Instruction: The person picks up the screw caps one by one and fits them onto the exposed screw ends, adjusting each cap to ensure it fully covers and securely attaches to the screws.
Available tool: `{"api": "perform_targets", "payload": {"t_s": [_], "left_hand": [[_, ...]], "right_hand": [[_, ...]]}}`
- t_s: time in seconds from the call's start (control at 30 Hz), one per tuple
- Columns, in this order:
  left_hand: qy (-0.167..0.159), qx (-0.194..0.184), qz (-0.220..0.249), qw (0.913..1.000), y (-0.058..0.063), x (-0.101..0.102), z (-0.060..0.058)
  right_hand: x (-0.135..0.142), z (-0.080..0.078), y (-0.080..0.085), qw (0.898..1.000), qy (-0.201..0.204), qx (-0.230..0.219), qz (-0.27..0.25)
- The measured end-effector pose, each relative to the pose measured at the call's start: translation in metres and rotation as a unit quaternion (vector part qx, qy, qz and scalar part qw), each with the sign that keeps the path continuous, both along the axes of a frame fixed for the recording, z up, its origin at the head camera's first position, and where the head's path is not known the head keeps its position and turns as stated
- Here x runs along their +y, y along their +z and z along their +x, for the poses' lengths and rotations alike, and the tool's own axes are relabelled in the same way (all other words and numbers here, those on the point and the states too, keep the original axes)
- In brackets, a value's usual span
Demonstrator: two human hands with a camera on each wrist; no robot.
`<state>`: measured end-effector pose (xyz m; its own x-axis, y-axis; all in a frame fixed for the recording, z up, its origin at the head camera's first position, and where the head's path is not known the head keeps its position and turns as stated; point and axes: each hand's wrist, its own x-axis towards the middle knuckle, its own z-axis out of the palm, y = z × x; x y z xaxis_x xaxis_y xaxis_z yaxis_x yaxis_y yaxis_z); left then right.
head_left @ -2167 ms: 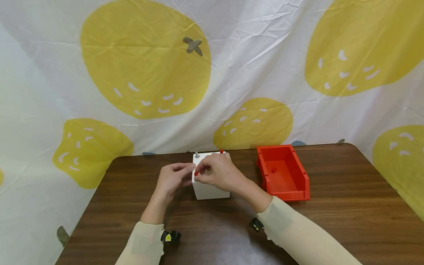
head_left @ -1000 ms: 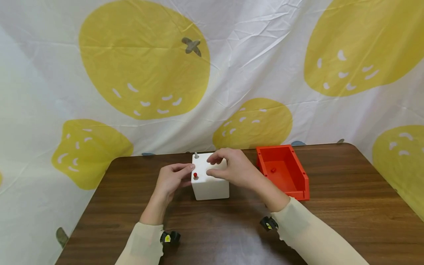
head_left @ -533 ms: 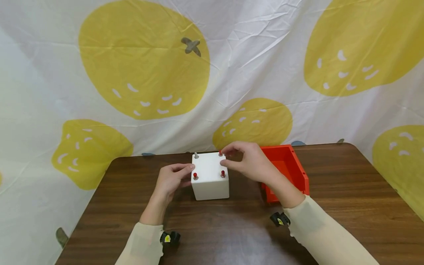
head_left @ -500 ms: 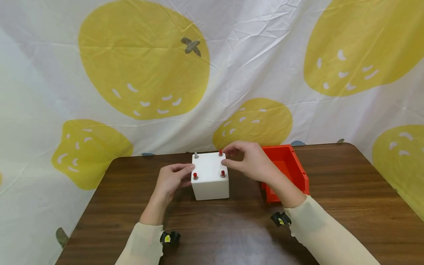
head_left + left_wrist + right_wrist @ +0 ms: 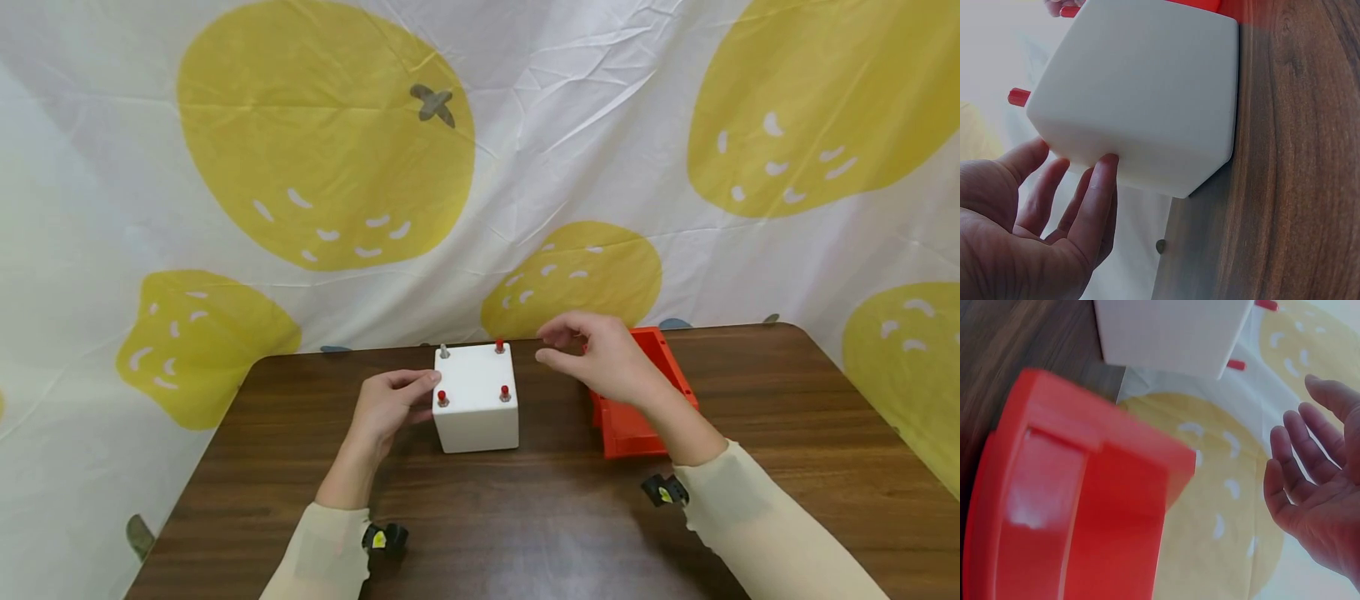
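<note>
A white box (image 5: 475,379) stands on the wooden table. Metal posts rise from its top corners. Red caps sit on the back right post (image 5: 499,345), the front right post (image 5: 505,392) and the front left post (image 5: 442,397), while the back left post (image 5: 444,352) is bare silver. My left hand (image 5: 393,402) rests its fingertips against the box's left side, thumb at the top edge; the left wrist view shows these fingers (image 5: 1094,206) nearly straight. With nothing between thumb and fingers, my right hand (image 5: 600,358) hovers between the box and a red bin (image 5: 637,443).
The bin sits right of the box, partly covered by the right hand and forearm in the head view. Behind the brown table (image 5: 480,533) hangs a white cloth (image 5: 570,100) with yellow fruit prints. Each wrist carries a small black camera (image 5: 386,537).
My right hand left the front left cap, passed over the box to the back right post and moved right toward the bin. The left hand and the box have stayed put.
</note>
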<state>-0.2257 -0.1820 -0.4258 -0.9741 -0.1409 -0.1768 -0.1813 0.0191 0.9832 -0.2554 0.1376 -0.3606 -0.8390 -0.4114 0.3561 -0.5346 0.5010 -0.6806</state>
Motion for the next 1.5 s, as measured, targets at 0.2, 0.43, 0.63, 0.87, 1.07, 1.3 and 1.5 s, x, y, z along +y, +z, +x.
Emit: {"api": "perform_targets", "payload": {"t_s": [0.2,0.43,0.63,0.87,1.07,1.3,1.5], "left_hand": [[0.000,-0.003,-0.004,1.0000,0.001,0.000,0.001],[0.002,-0.005,-0.005,1.0000,0.001,0.000,0.000],[0.002,-0.006,-0.004,1.0000,0.001,0.001,0.000],[0.002,-0.004,-0.006,1.0000,0.000,0.001,0.000],[0.003,-0.004,-0.010,0.9999,-0.001,0.001,-0.001],[0.002,-0.006,-0.015,0.9999,0.001,0.002,0.001],[0.001,-0.006,-0.016,0.9999,0.002,0.001,0.001]], "right_hand": [[0.015,-0.003,-0.001,1.000,-0.016,0.001,0.014],[0.032,-0.008,-0.007,0.999,-0.034,0.002,0.037],[0.046,-0.010,-0.012,0.998,-0.037,-0.019,0.045],[0.059,-0.016,-0.018,0.996,-0.048,0.002,0.080],[0.069,-0.021,-0.024,0.993,-0.045,0.019,0.103],[0.074,-0.025,-0.028,0.989,-0.044,-0.006,0.138],[0.077,-0.029,-0.033,0.985,-0.036,-0.017,0.167]]}}
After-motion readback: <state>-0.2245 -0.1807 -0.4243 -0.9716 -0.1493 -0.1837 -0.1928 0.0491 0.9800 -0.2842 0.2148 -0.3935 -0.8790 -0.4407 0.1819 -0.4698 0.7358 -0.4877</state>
